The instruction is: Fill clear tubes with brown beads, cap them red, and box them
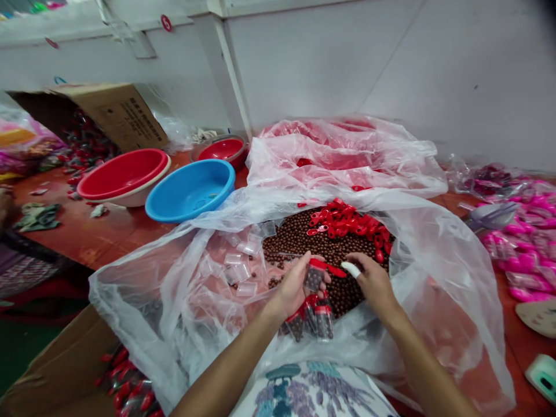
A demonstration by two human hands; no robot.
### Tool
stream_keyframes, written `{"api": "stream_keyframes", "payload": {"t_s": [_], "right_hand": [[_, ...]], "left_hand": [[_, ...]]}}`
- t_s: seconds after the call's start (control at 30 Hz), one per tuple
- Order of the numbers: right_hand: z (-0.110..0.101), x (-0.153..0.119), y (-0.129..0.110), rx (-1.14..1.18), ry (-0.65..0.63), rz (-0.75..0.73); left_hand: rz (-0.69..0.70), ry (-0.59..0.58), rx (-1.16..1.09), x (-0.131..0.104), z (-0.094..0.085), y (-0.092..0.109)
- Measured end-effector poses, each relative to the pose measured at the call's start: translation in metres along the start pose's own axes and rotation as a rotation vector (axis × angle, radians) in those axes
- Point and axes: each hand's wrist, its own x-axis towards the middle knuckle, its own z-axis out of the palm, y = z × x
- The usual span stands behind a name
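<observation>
My left hand [299, 284] is closed around a small clear container [313, 278] of brown balls with a red cap. A red piece [336, 271] sticks out from the cap toward the right. My right hand [371, 281] is just right of it, fingers bent, with a white covering [351, 269] on one finger; whether it holds anything is too small to tell. Below my left hand lie several filled containers [324, 321] with red tops. Brown balls [295, 231] spread beneath both hands, with red caps [347, 220] on top and clear empty containers [237, 269] at the left.
Clear plastic sheeting [452, 255] surrounds the balls. Blue [191, 191] and red [125, 172] basins stand at the back left, near a cardboard box [125, 116]. Pink packages [530, 231] lie at the right. Another box [69, 370] is at the lower left. Part of another person shows at the left edge.
</observation>
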Motion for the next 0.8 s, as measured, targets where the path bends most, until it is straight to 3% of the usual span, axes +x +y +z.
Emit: {"api": "stream_keyframes", "payload": {"t_s": [0.07,0.17,0.27,0.37,0.43,0.5,0.57,0.63,0.7,0.8], "right_hand": [[-0.003,0.0,-0.018,0.421,0.11,0.15],[-0.003,-0.002,-0.046,0.755,0.057,0.213],[-0.002,-0.006,-0.059,0.607,-0.019,0.078],[-0.009,-0.009,-0.06,0.284,-0.094,-0.194],[-0.016,-0.011,-0.059,0.155,-0.174,-0.355],[-0.021,-0.015,-0.057,0.118,-0.217,-0.404],[-0.021,-0.02,-0.052,0.16,-0.148,-0.279],[-0.015,-0.026,-0.045,0.226,-0.054,-0.059],[-0.007,-0.031,-0.037,0.279,-0.042,0.091],[-0.001,-0.033,-0.033,0.32,-0.029,0.094]], "left_hand": [[0.015,0.009,0.078,0.001,0.0,-0.006],[0.039,0.016,0.198,0.003,0.001,-0.017],[0.072,0.046,0.261,0.005,0.001,-0.028],[0.092,0.038,0.284,0.005,0.0,-0.033],[0.109,0.039,0.259,0.006,0.0,-0.031],[0.138,0.044,0.194,0.005,0.002,-0.025],[0.151,0.03,0.12,0.003,0.006,-0.016],[0.143,0.016,0.074,0.0,0.01,-0.008],[0.15,0.018,0.066,-0.003,0.012,-0.004],[0.169,0.01,0.117,-0.005,0.011,-0.008]]}}
